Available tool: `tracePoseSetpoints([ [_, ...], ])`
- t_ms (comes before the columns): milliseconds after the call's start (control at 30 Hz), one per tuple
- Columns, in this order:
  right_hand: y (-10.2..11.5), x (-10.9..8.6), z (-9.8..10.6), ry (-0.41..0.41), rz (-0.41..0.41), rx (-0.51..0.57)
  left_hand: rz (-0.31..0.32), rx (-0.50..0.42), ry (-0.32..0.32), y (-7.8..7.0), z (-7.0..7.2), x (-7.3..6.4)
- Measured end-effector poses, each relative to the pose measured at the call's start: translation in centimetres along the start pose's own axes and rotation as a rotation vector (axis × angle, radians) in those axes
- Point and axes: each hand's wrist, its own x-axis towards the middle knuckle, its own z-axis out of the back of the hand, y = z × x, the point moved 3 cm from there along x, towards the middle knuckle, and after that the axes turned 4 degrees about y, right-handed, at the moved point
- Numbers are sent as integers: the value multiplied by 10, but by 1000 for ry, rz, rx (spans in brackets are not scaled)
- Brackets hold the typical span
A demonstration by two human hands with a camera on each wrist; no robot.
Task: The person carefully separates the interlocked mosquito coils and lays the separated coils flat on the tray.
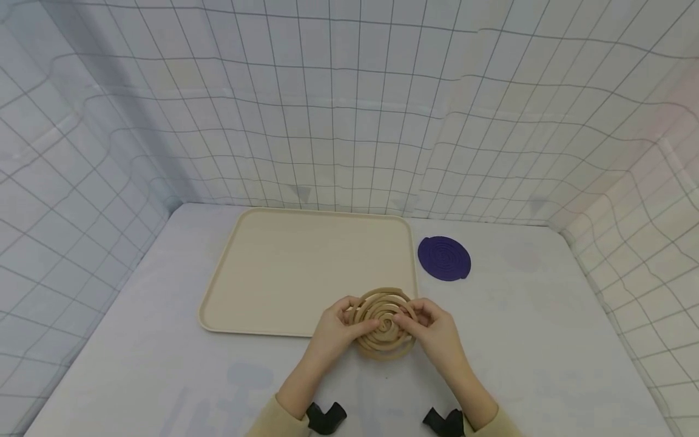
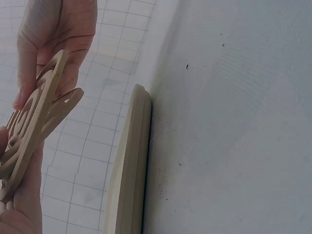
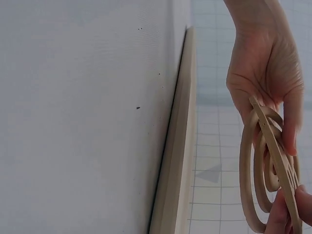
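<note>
A tan spiral mat (image 1: 384,326), made of flat concentric coils, is held above the near right corner of the tray. My left hand (image 1: 331,331) pinches its left side, with the thumb lying over the coils toward the centre. On the opposite side my right hand (image 1: 441,334) pinches it the same way. Seen edge-on in the right wrist view, some coils of the spiral mat (image 3: 277,151) sag away from its flat part. The left wrist view shows the spiral mat (image 2: 36,114) tilted, clear of the table. Most fingertips are hidden behind the mat.
A cream rectangular tray (image 1: 306,261) lies on the white table (image 1: 524,340). Right of it rests a flat purple spiral mat (image 1: 445,258). White walls with a grid of lines (image 1: 349,121) enclose the table at the back and sides.
</note>
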Motion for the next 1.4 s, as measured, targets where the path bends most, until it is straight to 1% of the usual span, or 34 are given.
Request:
tracePoseSetpoints([
  [167,-3,-1,-1,-18,8,25,-2,-21,24,0,0,1],
  [267,-3,-1,-1,-11,0,2,-26,16,34,-3,2,0],
  [333,-2,-1,-1,-3,13,-36,-57,78,46,-7,5,0],
  [433,0,-1,-1,7,64,-103,-101,232,80,-14,8,-1],
  [533,5,0,-2,41,120,-144,-130,383,122,-20,8,-3],
  [600,10,0,-3,81,167,-212,-134,437,143,-22,6,-3],
  [667,14,0,-4,123,226,-301,-124,461,165,-24,6,-3],
  [767,16,-1,-4,177,310,-431,-111,460,206,-23,6,-4],
  [800,16,-1,-4,198,317,-452,-109,458,221,-22,7,-4],
  [867,14,0,-4,247,310,-470,-111,451,256,-21,7,-5],
  [933,11,0,-5,293,283,-482,-106,440,292,-18,7,-4],
  [1067,8,2,-7,351,270,-501,-118,447,338,-13,10,-2],
  [1167,8,3,-8,369,288,-500,-129,426,371,-10,13,1],
  [1233,7,4,-9,370,280,-491,-132,395,400,-8,15,4],
  [1333,6,5,-8,346,233,-478,-114,328,441,-3,18,6],
  [1400,4,5,-8,327,194,-462,-89,298,435,0,20,6],
])
